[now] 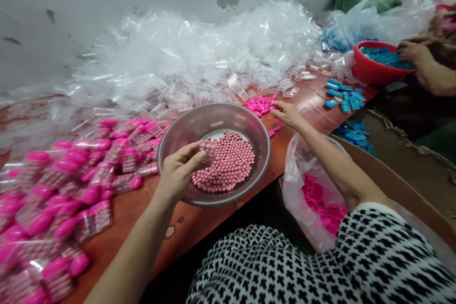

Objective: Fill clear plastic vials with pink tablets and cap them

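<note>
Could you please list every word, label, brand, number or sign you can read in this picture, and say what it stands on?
None: no readable text shows anywhere.
The clear container in the left hand, the metal bowl, the pink caps by the right hand, the filled containers and the red basin bear no visible writing.

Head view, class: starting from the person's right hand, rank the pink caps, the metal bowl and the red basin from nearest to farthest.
From the right hand:
1. Pink caps, at its fingertips, just left.
2. Metal bowl, lower left, holding pink beads.
3. Red basin, far right, by another person's hand.
</note>
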Action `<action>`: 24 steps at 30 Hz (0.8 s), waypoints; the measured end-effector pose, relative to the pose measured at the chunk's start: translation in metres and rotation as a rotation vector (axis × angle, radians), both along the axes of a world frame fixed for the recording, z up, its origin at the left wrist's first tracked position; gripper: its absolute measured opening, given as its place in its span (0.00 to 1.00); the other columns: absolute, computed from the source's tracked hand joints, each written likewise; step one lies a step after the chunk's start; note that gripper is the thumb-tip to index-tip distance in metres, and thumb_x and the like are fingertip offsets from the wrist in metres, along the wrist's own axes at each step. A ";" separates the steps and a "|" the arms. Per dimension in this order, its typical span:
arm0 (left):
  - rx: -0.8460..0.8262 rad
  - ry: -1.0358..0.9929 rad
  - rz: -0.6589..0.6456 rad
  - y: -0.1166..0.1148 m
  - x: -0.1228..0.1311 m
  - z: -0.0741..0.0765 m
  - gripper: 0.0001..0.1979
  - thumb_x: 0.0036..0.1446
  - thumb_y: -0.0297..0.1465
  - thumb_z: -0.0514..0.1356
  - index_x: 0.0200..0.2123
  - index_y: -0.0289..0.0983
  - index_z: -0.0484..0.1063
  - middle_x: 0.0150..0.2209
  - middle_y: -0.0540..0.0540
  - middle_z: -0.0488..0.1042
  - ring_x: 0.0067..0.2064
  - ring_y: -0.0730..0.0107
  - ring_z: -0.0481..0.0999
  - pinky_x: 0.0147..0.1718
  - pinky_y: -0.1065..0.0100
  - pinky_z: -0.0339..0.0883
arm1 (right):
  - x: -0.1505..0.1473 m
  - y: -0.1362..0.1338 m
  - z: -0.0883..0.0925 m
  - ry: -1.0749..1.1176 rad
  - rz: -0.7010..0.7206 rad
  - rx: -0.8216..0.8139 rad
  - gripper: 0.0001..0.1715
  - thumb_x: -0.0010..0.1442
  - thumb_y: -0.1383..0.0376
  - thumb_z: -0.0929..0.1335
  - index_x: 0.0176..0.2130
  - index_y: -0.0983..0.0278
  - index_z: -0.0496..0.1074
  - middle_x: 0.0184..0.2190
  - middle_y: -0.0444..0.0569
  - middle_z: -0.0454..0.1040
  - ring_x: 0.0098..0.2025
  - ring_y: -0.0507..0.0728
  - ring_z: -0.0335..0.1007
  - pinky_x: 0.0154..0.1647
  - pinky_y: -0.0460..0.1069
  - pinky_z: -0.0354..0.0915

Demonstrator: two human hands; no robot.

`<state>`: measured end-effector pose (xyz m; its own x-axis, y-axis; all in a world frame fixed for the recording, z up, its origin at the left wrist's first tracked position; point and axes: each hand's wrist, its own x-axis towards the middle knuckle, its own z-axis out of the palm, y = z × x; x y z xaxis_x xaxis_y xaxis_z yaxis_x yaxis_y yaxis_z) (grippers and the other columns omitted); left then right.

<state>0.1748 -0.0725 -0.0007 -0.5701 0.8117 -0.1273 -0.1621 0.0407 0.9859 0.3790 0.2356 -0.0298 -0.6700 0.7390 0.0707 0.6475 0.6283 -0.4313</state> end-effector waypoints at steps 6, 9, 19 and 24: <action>0.136 -0.134 -0.106 0.008 0.017 0.009 0.21 0.43 0.39 0.74 0.41 0.37 0.80 0.40 0.44 0.81 0.37 0.68 0.80 0.37 0.67 0.78 | -0.026 -0.102 0.045 0.614 0.345 -0.641 0.22 0.61 0.52 0.68 0.50 0.61 0.70 0.42 0.50 0.79 0.36 0.54 0.75 0.39 0.50 0.70; 0.218 -0.223 -0.072 0.011 0.026 0.012 0.22 0.41 0.40 0.74 0.40 0.37 0.79 0.40 0.44 0.81 0.37 0.68 0.80 0.38 0.67 0.78 | -0.046 -0.147 0.048 0.640 0.449 -0.599 0.19 0.60 0.51 0.69 0.45 0.60 0.75 0.43 0.48 0.79 0.43 0.55 0.75 0.48 0.51 0.70; 0.257 -0.172 -0.006 -0.011 0.015 0.006 0.23 0.41 0.41 0.73 0.40 0.35 0.79 0.36 0.45 0.80 0.34 0.68 0.78 0.37 0.65 0.76 | -0.056 -0.169 0.065 0.502 0.516 -0.053 0.13 0.61 0.58 0.70 0.45 0.57 0.78 0.38 0.49 0.79 0.39 0.58 0.74 0.44 0.54 0.69; 0.251 0.030 -0.043 -0.012 0.015 0.002 0.22 0.46 0.42 0.70 0.43 0.35 0.80 0.37 0.45 0.80 0.35 0.68 0.78 0.36 0.68 0.75 | -0.060 -0.173 0.083 0.510 0.629 -0.060 0.17 0.63 0.59 0.68 0.51 0.58 0.74 0.44 0.50 0.78 0.43 0.58 0.74 0.47 0.53 0.69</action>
